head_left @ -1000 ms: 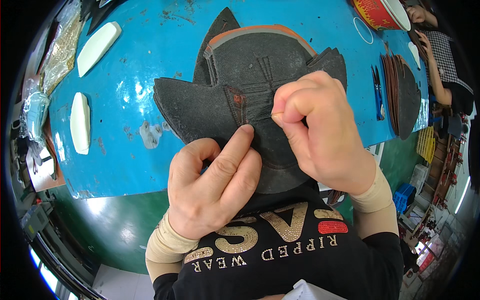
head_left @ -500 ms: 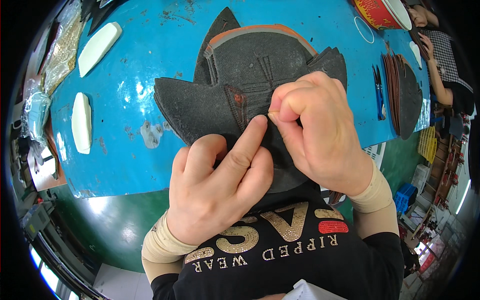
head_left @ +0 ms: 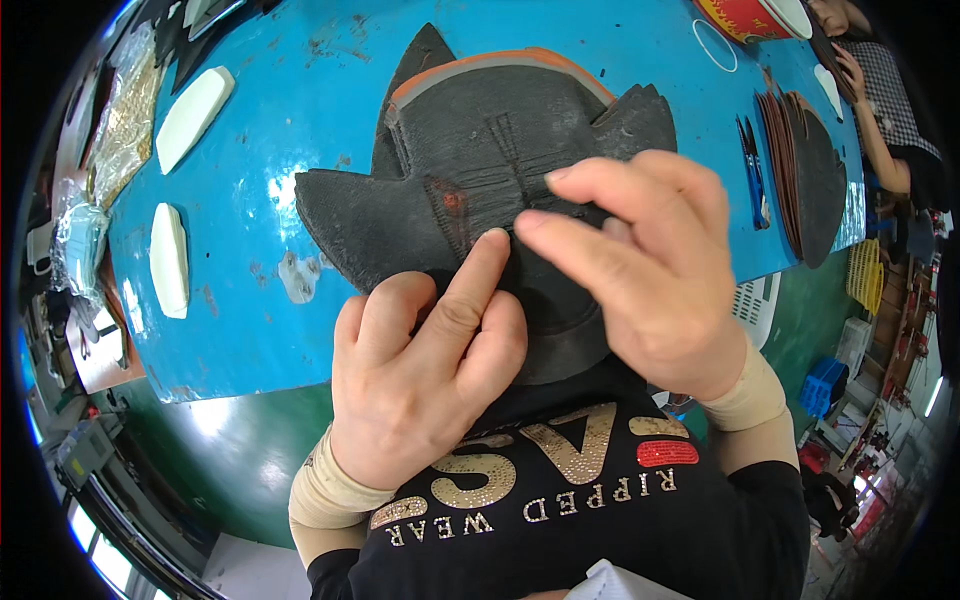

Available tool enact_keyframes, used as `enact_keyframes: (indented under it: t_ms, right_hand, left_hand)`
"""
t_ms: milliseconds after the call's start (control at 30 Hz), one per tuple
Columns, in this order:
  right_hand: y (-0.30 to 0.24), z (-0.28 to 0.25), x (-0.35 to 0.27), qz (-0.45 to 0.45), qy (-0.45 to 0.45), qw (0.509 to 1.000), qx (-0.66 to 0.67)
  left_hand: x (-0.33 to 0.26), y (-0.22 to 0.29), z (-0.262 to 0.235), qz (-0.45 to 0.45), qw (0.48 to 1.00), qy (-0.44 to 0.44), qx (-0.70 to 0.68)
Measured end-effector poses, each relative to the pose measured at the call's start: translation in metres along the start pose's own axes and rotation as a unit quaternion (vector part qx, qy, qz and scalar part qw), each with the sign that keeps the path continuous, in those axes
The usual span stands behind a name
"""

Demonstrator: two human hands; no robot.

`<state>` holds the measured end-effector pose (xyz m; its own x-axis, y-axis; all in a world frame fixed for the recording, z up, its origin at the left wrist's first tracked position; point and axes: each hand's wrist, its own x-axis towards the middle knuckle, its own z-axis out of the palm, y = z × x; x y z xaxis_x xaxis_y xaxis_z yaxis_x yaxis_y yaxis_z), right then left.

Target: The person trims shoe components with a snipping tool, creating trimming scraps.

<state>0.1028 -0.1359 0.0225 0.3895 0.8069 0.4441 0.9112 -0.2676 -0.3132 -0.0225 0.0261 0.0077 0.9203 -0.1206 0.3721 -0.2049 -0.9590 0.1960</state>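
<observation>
So the right hand has just uncurled from that tight pinch into loose, spread fingers brushing the dark fabric shoe upper on the blue table, while the left hand, index finger out, pins the upper's near edge, so looks like smoothing now.

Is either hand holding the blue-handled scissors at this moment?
No: both the left hand and the right hand rest on the dark fabric piece, while the blue-handled scissors lie apart on the blue table.
</observation>
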Motion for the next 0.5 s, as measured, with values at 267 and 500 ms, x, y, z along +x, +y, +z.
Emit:
enact_keyframes:
  t_ms: [267,500]
  right_hand:
    - [-0.008,0.014,-0.006,0.022,0.022,0.998,-0.045]
    - [-0.002,0.012,-0.011,0.038,0.035,0.998,-0.031]
  left_hand:
    - [0.004,-0.006,0.002,0.002,1.000,0.002,-0.031]
    - [0.001,-0.010,0.007,0.012,0.999,0.023,-0.047]
